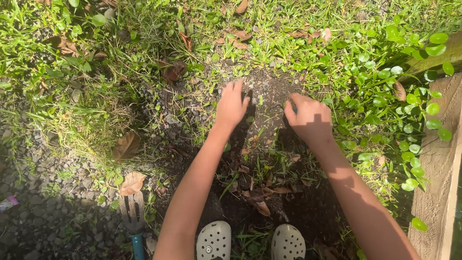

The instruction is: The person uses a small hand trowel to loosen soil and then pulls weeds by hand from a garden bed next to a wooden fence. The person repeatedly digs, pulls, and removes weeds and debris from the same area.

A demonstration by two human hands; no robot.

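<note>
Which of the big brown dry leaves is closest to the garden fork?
The light brown leaf just above the fork's tines. The darker leaf lies farther up, and the others sit up among the grass.

Outdoors, bright sun with hard shadows. Grass (86,110) fills ten to one o'clock. Gravel (53,212) lies at eight o'clock. A concrete edge (440,168) runs at four o'clock, round-leaved creeper (404,106) beside it. Dry leaves (126,144) lie scattered.
</note>
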